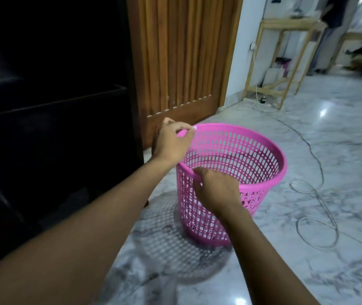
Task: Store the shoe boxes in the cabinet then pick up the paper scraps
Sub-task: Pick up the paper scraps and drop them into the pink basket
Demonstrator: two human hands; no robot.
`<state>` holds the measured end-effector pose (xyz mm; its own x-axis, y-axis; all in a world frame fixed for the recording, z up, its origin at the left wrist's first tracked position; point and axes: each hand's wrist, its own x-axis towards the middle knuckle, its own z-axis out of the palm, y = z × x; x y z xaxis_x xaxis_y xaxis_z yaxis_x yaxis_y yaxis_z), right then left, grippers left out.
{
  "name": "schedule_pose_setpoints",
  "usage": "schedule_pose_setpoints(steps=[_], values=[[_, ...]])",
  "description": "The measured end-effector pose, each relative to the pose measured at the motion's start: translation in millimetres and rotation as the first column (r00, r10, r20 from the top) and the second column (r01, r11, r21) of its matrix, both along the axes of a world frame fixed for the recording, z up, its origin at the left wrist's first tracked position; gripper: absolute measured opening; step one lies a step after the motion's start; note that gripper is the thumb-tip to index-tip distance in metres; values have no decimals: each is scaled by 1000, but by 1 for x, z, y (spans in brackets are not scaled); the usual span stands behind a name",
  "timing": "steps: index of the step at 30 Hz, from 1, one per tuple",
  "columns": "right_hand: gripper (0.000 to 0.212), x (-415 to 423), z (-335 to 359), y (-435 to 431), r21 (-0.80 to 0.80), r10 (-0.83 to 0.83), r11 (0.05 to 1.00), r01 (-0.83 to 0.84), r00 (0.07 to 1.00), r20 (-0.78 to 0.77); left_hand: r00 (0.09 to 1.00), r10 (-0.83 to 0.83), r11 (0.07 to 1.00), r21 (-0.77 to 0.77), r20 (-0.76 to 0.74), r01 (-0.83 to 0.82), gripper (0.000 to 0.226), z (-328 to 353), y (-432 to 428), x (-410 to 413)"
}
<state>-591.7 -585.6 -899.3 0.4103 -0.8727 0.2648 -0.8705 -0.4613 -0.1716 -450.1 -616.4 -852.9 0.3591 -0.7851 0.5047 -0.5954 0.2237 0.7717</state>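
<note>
A pink plastic basket (239, 164) stands upright on the marble floor (307, 249), just beside a dark cabinet (54, 106) and a slatted wooden door (182, 53). The right hand (217, 190) grips the near rim, fingers curled over it. The left hand (173, 142) hovers at the far-left rim, fingertips pinched on a small white paper scrap (194, 127).

Both bare forearms reach forward. The left hand (172, 142) is farther out, fingers pinched together; the right hand (217, 190) sits nearer, knuckles up, fingers curled closed.
</note>
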Motion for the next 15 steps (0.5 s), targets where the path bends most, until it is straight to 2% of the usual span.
schedule_pose_setpoints(steps=[2,4,5,7,9,11,13,15], values=[[22,-6,2,2,28,19,999,-20,1000,8,986,-19,980,198,165,-14,18,5,-16,-6],[23,-13,5,4,65,49,997,-50,999,16,952,-60,905,419,301,-76,28,2,-25,-9],[25,-17,6,4,101,62,993,-66,997,39,936,-83,851,513,341,-112,34,-1,-26,-10],[29,-29,10,2,156,37,986,-64,984,173,940,-92,784,606,327,-134,49,-8,-25,-8],[33,-46,12,-6,47,-54,998,40,935,351,979,-26,782,614,204,-107,63,-14,-18,-7],[42,-63,11,-17,-45,-242,959,280,891,384,998,61,803,594,-21,-37,59,-20,-10,-7],[61,-81,13,-26,122,-456,888,442,820,347,964,120,816,576,-236,39,42,-23,-3,-5],[74,-94,16,-32,344,-544,834,431,748,380,926,166,829,557,-339,55,37,-25,5,-1]])
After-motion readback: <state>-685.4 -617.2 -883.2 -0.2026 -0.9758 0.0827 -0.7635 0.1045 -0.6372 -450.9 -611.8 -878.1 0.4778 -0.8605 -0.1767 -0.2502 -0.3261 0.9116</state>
